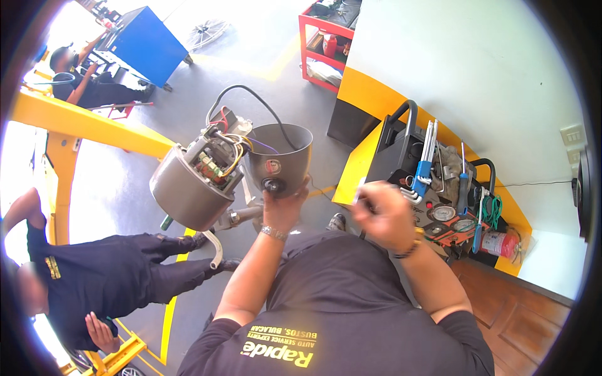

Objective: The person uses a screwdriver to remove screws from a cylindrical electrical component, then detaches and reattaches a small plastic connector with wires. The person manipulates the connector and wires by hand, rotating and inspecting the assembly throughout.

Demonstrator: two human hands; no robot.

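Evidently both arms are bent at work: the left forearm reaches forward, its hand (285, 210) clamped on the lower end of a grey cup (295, 156), a metal-banded watch (274, 233) at the wrist. The right hand (384, 213) is raised well apart from it, fingers curled, near the tool-laden machine (433, 207). Motion blurs the right fingertips; I cannot tell whether they pinch something small. Some of the left fingers are hidden by the cup, and the cup's inner floor is lost in shadow. The cup is held in front of the torso, just beside a grey drum (188, 191); whether their walls touch is hard to make out. Its mouth faces upward, and its matte wall bears a round red-and-white sticker (273, 167) above a black fitting (274, 186). A black cable (254, 89) arches from the drum's side into the cup, over bundled yellow, white and red wires (235, 145).
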